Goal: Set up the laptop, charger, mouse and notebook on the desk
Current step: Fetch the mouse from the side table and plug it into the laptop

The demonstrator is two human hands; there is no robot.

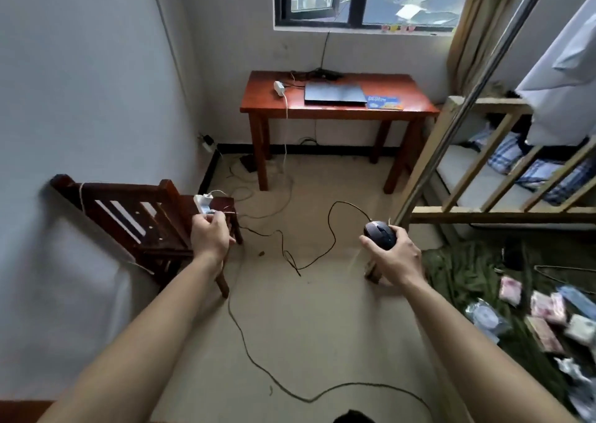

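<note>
A red-brown wooden desk (416, 92) stands under the window. On it lie a closed dark laptop (335, 92), a blue notebook (384, 102) to its right, and a white power adapter (279, 88) to its left, its white cable hanging down to the floor. My right hand (394, 256) is closed around a black wired mouse (380, 234), whose black cord (332, 225) loops down to the floor. My left hand (211, 234) grips a white charger (202, 204) over a dark wooden chair (142, 216).
A bunk bed frame (483, 203) with a metal pole (464, 109) fills the right side. Green cloth (467, 274) with several packets lies on the floor at lower right. Loose cables (258, 361) cross the floor. A wall socket (208, 142) sits left of the desk.
</note>
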